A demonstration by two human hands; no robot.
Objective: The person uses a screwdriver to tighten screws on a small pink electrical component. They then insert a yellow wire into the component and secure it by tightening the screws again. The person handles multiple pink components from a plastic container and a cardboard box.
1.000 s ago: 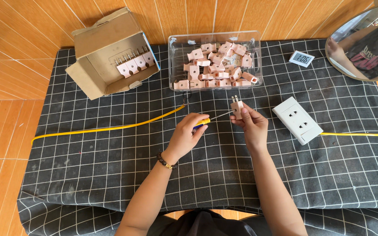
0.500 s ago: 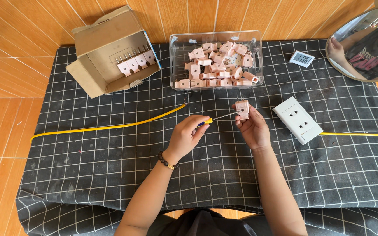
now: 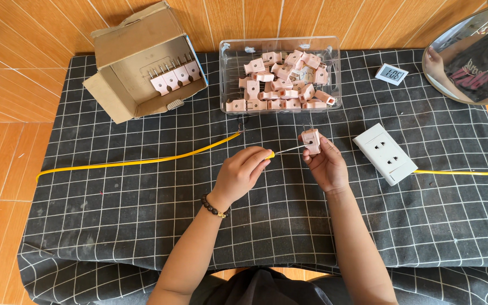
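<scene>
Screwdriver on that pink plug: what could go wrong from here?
1. The right hand holds the pink plug in the air by its fingertips while the left hand drives the screwdriver into it; a slip could jab the fingers.
2. With the plug unsupported above the checked cloth, a loosened screw could drop and be hard to spot on the grid pattern.

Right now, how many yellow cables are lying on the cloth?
2. One yellow cable runs from the left edge towards the middle; the other yellow cable leaves the white socket block rightwards. Neither looks hidden.
</scene>
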